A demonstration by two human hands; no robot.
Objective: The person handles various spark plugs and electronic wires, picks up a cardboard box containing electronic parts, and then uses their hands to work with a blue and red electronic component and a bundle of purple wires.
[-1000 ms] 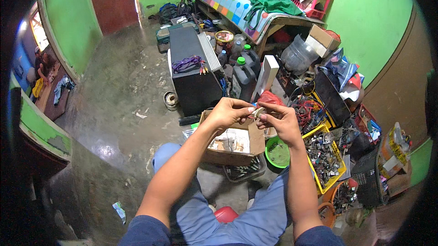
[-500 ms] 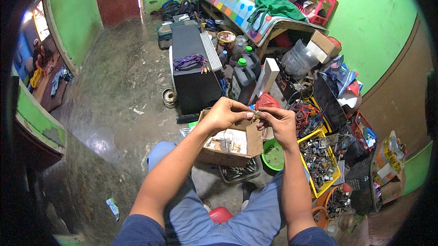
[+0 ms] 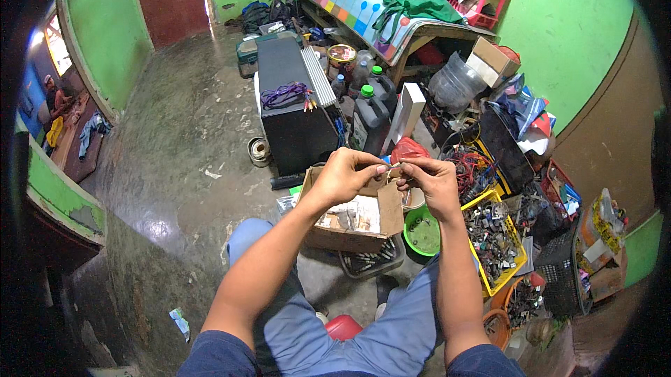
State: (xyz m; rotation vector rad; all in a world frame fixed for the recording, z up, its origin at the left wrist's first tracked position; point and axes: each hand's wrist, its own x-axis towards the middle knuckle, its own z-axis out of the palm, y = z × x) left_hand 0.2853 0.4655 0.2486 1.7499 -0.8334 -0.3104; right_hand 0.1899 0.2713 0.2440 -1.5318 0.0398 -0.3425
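Observation:
Both of my hands are raised above an open cardboard box (image 3: 344,239) that has white and brown pieces in it. My left hand (image 3: 344,176) pinches with thumb and forefinger. Close beside it, my right hand (image 3: 432,180) pinches too, its fingertips almost meeting the left ones. Between the fingertips is a thin, small item, too tiny to name. A black tray (image 3: 374,259) of small cylindrical parts lies partly under the box. Right of the box stands a green bowl (image 3: 422,232), below my right wrist.
A yellow crate (image 3: 520,259) full of small parts stands at the right, with an orange tub (image 3: 500,298) nearer me. Ahead is a black cabinet (image 3: 292,141) carrying a purple cable (image 3: 285,95). Dark jugs (image 3: 370,120) stand beside it. Another person (image 3: 57,97) sits beyond the left doorway.
The view has shifted slightly. My fingertips have moved a little apart, with the right hand turned slightly; both hands still pinch over the box.

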